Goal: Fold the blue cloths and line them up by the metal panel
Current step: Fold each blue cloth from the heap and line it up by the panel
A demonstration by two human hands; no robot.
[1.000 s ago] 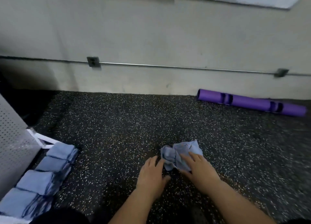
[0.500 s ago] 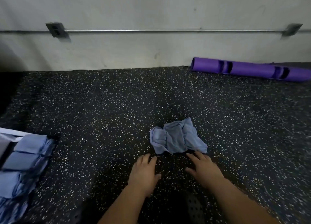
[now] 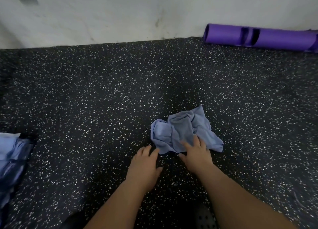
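A crumpled blue cloth (image 3: 182,129) lies on the speckled black floor in front of me. My right hand (image 3: 196,153) rests on the cloth's near edge with its fingers spread over the fabric. My left hand (image 3: 144,165) lies flat on the floor just left of the cloth, its fingertips at the cloth's near left corner. Folded blue cloths (image 3: 10,153) show at the far left edge, partly cut off. The metal panel is out of view.
A purple roll (image 3: 258,38) lies along the base of the white wall (image 3: 120,17) at the back right. Speckled black floor (image 3: 86,99) stretches between the folded cloths and my hands.
The view has tilted down and drawn closer. My right hand has moved forward onto the crumpled cloth, and my left hand has reached its near corner.
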